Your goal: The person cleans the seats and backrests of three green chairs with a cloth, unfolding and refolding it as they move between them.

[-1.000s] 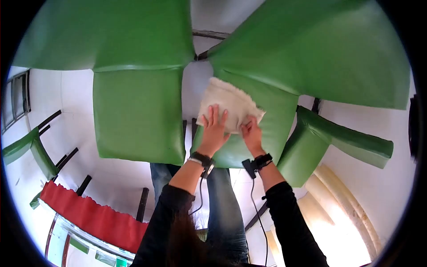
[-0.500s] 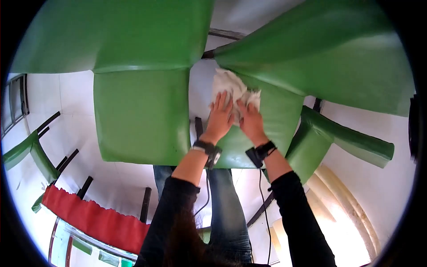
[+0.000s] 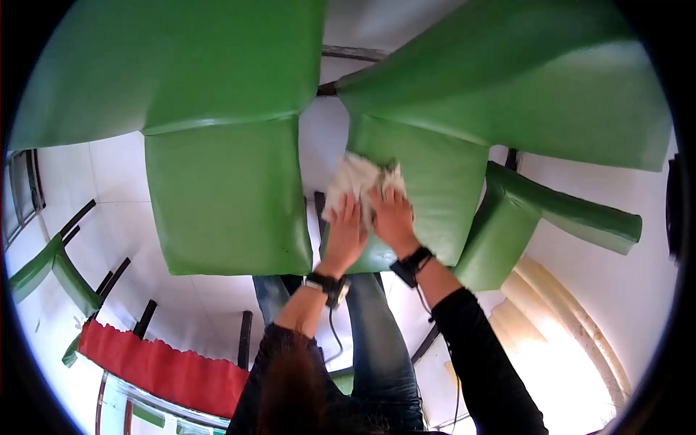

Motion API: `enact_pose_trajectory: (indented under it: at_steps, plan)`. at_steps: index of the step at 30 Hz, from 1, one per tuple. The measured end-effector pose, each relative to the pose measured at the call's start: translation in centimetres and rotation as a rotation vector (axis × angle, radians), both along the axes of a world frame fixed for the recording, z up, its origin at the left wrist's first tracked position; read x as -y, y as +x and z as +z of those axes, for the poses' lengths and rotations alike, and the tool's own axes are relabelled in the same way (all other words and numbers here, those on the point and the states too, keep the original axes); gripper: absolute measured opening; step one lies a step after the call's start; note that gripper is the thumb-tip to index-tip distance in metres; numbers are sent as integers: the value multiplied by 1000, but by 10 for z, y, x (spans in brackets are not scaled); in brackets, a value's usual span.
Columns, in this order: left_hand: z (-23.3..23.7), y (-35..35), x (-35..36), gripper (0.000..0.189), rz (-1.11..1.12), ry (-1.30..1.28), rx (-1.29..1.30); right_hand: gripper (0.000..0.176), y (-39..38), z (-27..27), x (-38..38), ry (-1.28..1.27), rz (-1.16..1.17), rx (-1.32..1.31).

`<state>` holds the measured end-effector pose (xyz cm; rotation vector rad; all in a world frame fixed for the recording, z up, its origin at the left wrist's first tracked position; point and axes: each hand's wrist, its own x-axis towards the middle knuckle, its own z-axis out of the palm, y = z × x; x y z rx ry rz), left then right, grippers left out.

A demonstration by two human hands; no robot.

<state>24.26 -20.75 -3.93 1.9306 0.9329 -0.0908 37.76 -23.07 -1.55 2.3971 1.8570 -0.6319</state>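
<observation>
A crumpled off-white cloth (image 3: 355,174) lies on the left side of a green padded chair seat (image 3: 438,174), partly over its left edge. My left hand (image 3: 346,232) rests on the near left part of the cloth, its fingers stretched out flat. Beside it, my right hand (image 3: 394,221) presses on the cloth's right part with fingers extended forward. The two hands are close together, and their palms and the cloth beneath them are hidden. Dark devices with cables are strapped on both wrists.
A second green chair seat (image 3: 228,199) stands to the left, across a narrow gap. Tall green backrests (image 3: 507,90) rise behind the seats. Another green chair (image 3: 565,217) is at the right, near beige curtains (image 3: 551,319). Red ruffled fabric (image 3: 163,366) is at lower left.
Both hands and the cloth have slid back toward my body and slightly left over the seat. More of the seat's far part shows now. The view has shifted slightly.
</observation>
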Motion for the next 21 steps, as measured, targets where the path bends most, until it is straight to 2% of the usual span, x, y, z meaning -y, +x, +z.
enact_pose_trajectory:
  at_steps: [3,4,5,6,8,9,11,13,16,21]
  plan:
    - [-14,38,-59,60,77,17,46,64,29,-12,-54,1,-18,79]
    - [-28,46,-74,58,183,-37,139,69,36,-12,-70,6,-33,106]
    - [-40,51,-85,57,287,-91,230,72,44,-8,-86,-56,-55,121]
    - [-45,54,-93,57,274,-93,221,74,49,-5,-97,-116,-76,134]
    - [-50,54,-99,50,416,-260,282,74,54,-8,-95,-96,-61,110]
    - [-48,50,-93,50,409,-266,274,74,56,-8,-91,-74,-33,98]
    - [-39,41,-78,44,448,-212,318,73,44,-6,-70,-165,-76,99]
    - [-31,20,-52,43,423,-153,244,73,22,-15,-29,-128,-28,17]
    - [-22,-23,7,41,453,-128,118,69,-29,-8,41,-113,70,46]
    - [0,-78,77,37,468,-104,22,68,-76,18,112,-276,57,-176]
